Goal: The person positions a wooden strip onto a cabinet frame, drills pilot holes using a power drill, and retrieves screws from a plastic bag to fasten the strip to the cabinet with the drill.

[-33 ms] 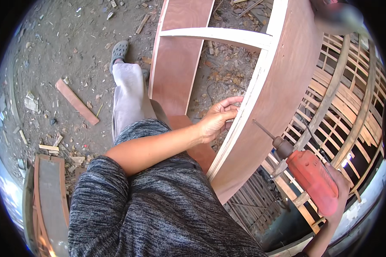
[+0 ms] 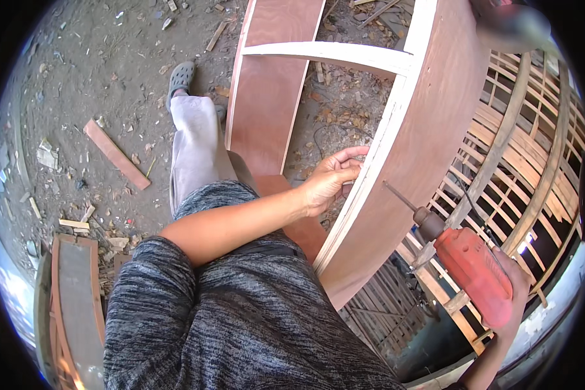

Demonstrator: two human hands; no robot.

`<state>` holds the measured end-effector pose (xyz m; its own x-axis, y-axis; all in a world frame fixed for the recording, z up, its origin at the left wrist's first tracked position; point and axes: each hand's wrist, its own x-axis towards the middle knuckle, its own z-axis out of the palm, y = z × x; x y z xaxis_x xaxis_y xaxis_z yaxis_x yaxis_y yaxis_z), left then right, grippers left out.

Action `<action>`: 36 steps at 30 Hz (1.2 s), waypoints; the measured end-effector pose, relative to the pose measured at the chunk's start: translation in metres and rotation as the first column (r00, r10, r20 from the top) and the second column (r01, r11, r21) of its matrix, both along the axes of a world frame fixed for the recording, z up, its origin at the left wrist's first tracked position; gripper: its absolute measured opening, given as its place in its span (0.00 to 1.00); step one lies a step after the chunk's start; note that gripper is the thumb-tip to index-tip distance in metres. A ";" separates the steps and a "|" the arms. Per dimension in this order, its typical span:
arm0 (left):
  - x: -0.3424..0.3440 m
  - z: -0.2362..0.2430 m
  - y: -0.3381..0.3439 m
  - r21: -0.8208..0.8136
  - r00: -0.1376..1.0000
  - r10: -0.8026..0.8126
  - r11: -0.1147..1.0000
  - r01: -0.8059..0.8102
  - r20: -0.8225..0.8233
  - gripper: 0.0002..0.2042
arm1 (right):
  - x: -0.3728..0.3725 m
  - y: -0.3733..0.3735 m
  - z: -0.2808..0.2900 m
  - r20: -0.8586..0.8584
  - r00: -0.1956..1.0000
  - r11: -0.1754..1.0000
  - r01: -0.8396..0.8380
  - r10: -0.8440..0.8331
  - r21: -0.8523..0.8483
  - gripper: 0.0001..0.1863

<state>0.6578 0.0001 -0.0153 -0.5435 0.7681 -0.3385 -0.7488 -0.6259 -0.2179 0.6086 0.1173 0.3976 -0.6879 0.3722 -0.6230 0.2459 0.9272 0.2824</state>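
Observation:
The plywood frame (image 2: pixel 435 97) runs from top to bottom beside me, with a white-edged crosspiece (image 2: pixel 325 52) joined near its far end. My left hand (image 2: pixel 331 179) is closed at the pale inner edge of this frame, thumb and fingers against it, some fingertips hidden. On the frame's outer side, my right hand (image 2: pixel 517 286) grips a red power drill (image 2: pixel 471 273). The drill's long bit (image 2: pixel 400 195) points at the plywood face, its tip touching or very close to it, at roughly the height of my left hand.
A long plywood board (image 2: pixel 266 110) lies past my foot (image 2: pixel 181 81). Dirt ground (image 2: pixel 78 65) with scraps and a loose plank (image 2: pixel 116 154) spreads left. Panels (image 2: pixel 75 286) lie at lower left. Slatted wooden lattices (image 2: pixel 526 162) and a dark cord (image 2: pixel 471 208) are at the right.

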 end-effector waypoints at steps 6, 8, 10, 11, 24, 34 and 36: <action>0.004 -0.003 0.006 -0.070 0.993 0.025 0.997 -0.034 -0.119 0.19 | -0.001 0.003 0.000 0.025 0.997 0.996 -0.069 0.071 -0.049 0.35; 0.004 0.000 0.005 -0.051 0.997 0.019 0.998 -0.023 -0.071 0.19 | -0.002 0.000 -0.004 0.007 0.996 0.995 -0.088 0.088 -0.051 0.37; 0.002 0.008 0.001 -0.029 1.000 0.011 1.000 -0.012 -0.025 0.21 | -0.009 -0.013 -0.013 -0.033 0.988 0.982 -0.154 0.152 -0.106 0.32; 0.001 0.016 -0.004 -0.016 0.994 0.021 1.000 -0.022 -0.106 0.26 | -0.011 -0.018 -0.016 -0.070 0.976 0.963 -0.216 0.207 -0.158 0.27; 0.009 0.034 0.007 -0.061 0.978 -0.012 0.998 -0.001 -0.207 0.38 | -0.010 0.009 -0.004 -0.009 0.987 0.983 -0.162 0.162 -0.086 0.51; 0.000 0.021 -0.007 -0.278 0.970 -0.058 0.961 -0.010 -0.236 0.15 | 0.005 0.017 0.027 -0.076 0.987 0.987 -0.147 0.141 -0.068 0.47; 0.000 0.015 -0.003 -0.323 0.965 -0.064 0.946 -0.023 -0.256 0.14 | 0.015 0.006 0.039 -0.180 0.978 0.993 -0.096 0.108 0.073 0.39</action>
